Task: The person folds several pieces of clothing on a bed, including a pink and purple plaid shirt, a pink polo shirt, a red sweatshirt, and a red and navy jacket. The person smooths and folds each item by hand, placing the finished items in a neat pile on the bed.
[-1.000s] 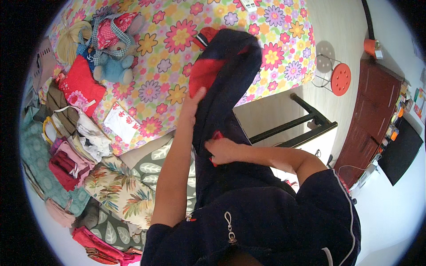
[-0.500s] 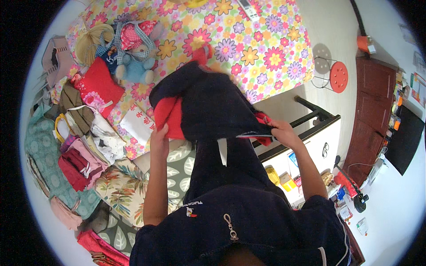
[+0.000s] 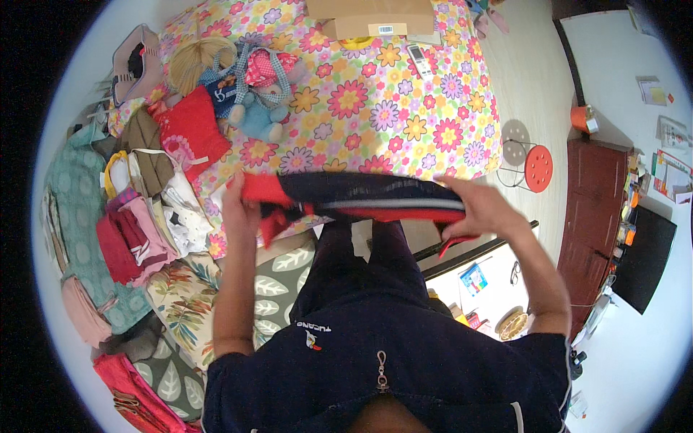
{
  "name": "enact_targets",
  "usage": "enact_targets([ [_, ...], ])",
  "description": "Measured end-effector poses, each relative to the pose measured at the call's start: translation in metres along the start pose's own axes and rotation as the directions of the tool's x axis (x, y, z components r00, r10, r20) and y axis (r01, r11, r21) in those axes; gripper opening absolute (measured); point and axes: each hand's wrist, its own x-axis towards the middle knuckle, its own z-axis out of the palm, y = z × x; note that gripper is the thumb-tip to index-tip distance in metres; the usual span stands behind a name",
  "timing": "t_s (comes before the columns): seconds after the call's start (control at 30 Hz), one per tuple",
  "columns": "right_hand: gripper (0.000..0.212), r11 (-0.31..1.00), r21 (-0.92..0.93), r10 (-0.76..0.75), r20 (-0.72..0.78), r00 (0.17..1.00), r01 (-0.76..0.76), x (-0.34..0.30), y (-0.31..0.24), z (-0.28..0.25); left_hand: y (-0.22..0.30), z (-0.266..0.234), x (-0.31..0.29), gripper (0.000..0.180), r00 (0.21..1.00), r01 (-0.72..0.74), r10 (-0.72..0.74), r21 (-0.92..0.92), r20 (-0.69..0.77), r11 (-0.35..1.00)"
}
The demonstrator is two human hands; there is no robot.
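A navy and red garment (image 3: pixel 375 193) with a pale stripe is stretched sideways in front of me, at waist height. My left hand (image 3: pixel 242 209) is closed on its red left end, the fingers slightly blurred. At the other end my right hand (image 3: pixel 482 208) grips the garment, thumb below and fingers above. The cloth hangs as a narrow folded band between them, with a loose red flap dangling near each hand. Whether it is a jacket or another kind of clothing I cannot tell. Behind it spreads a flowered cover (image 3: pixel 404 94).
Stuffed dolls (image 3: pixel 253 86) and a red cushion (image 3: pixel 189 130) lie at the far left. Several folded clothes (image 3: pixel 137 238) are piled on the left. A cardboard box (image 3: pixel 375 16) and a remote control (image 3: pixel 420 62) are at the back. A red stool (image 3: pixel 538 168) stands right, beyond a white table (image 3: pixel 498 270).
The garment went from hanging broad and open to a narrow band pulled taut between my hands. My left hand moved slightly left and up, and my view shifted.
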Motion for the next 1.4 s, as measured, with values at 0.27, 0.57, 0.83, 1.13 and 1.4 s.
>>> enact_targets([
  [0.27, 0.042, 0.79, -0.61, -0.459, -0.654, 0.601, -0.06, 0.037, -0.001, -0.157, 0.124, 0.098, 0.031, 0.018, 0.761, -0.648, 0.476, 0.52, 0.44, 0.556],
  [0.57, 0.03, 0.72, -0.686, -0.518, -0.424, 0.743, 0.11, 0.006, 0.025, -0.15, 0.129, 0.112, 0.012, 0.02, 0.87, -0.493, 0.009, 0.869, 0.494, 0.04],
  [0.83, 0.043, 0.772, -0.607, -0.261, -0.034, 0.965, 0.187, 0.109, 0.172, 0.099, -0.085, 0.065, 0.075, 0.022, 0.793, -0.607, -0.492, 0.52, 0.358, -0.601],
  [1.13, 0.056, 0.778, 0.489, 0.612, -0.448, 0.652, -0.394, 0.166, 0.305, 0.27, -0.287, -0.134, 0.114, 0.066, 0.805, 0.586, -0.199, 0.699, -0.558, 0.41],
  [1.4, 0.06, 0.749, 0.448, 0.655, -0.384, 0.651, -0.489, 0.255, 0.365, 0.258, -0.287, -0.17, 0.199, 0.08, 0.964, 0.214, 0.173, 0.975, -0.202, -0.056],
])
